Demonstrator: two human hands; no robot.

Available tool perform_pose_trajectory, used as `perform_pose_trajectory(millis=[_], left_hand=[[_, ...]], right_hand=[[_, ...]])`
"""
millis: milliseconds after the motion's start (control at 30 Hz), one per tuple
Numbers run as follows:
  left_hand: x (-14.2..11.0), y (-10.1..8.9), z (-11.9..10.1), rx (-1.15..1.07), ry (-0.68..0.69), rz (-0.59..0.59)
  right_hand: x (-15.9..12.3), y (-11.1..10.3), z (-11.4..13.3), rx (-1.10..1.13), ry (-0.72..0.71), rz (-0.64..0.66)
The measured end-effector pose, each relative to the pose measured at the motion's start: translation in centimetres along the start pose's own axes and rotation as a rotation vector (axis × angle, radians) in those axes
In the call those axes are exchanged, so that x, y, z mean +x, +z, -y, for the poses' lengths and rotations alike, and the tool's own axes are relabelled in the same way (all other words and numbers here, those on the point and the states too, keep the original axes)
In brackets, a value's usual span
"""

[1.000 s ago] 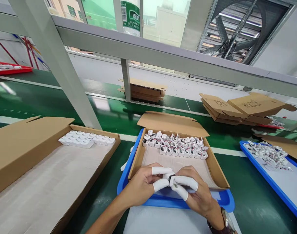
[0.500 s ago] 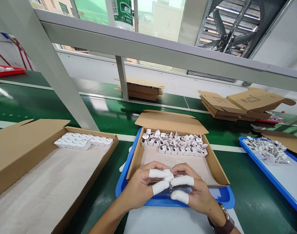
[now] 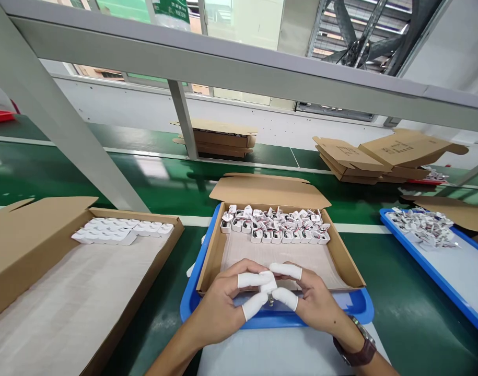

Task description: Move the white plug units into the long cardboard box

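Observation:
My left hand (image 3: 226,297), with white finger cots on thumb and index finger, pinches a small white plastic housing (image 3: 267,282). A small metal piece (image 3: 270,299) sticks out at the housing's lower edge. My right hand (image 3: 313,300), also in finger cots, has its thumb against the housing near the metal piece and its index finger at the top corner. Both hands are above the near edge of an open cardboard box (image 3: 344,261). Inside that box, rows of white housings with wires (image 3: 280,224) fill the far part.
The box sits in a blue tray (image 3: 189,292) on a green bench (image 3: 395,282). To the left, another cardboard box (image 3: 144,282) holds white housings (image 3: 105,231). At right, a blue tray (image 3: 430,271) carries a heap of wired white parts (image 3: 427,227). A grey frame bar (image 3: 239,68) crosses above.
My right index finger has lifted off the front of the housing, leaving more of its white face visible. The camera view has shifted slightly. My left hand keeps its pinch.

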State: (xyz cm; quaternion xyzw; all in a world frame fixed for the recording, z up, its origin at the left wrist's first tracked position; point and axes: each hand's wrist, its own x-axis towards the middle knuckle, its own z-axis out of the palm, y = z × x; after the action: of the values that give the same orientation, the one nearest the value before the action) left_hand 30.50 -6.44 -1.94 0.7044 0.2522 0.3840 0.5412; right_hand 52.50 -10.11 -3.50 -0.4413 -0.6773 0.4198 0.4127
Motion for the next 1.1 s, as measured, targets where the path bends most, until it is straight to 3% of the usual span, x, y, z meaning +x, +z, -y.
perform_pose_trajectory(millis=[233,400,600,900,1100], left_hand=[[-0.1,0.1,0.5,0.037,0.056,0.0],[0.0,0.4,0.5,-0.033,0.0,-0.015],[-0.1,0.1,0.6,-0.084,-0.106,0.059],[0.1,0.6,1.2,-0.045,-0.101,-0.036],[-0.1,0.9,1.2,-0.121,-0.209,-0.076]], right_hand=[[0.0,0.2,0.5,-0.035,-0.106,0.019],[0.1,0.7,0.1,0.014,0.011,-0.048],[0.5,1.1,0.3,0.106,0.093,-0.073],[0.4,0.6,0.5,0.198,0.145,-0.043],[0.5,0.6,-0.2,0.157,0.16,-0.094]])
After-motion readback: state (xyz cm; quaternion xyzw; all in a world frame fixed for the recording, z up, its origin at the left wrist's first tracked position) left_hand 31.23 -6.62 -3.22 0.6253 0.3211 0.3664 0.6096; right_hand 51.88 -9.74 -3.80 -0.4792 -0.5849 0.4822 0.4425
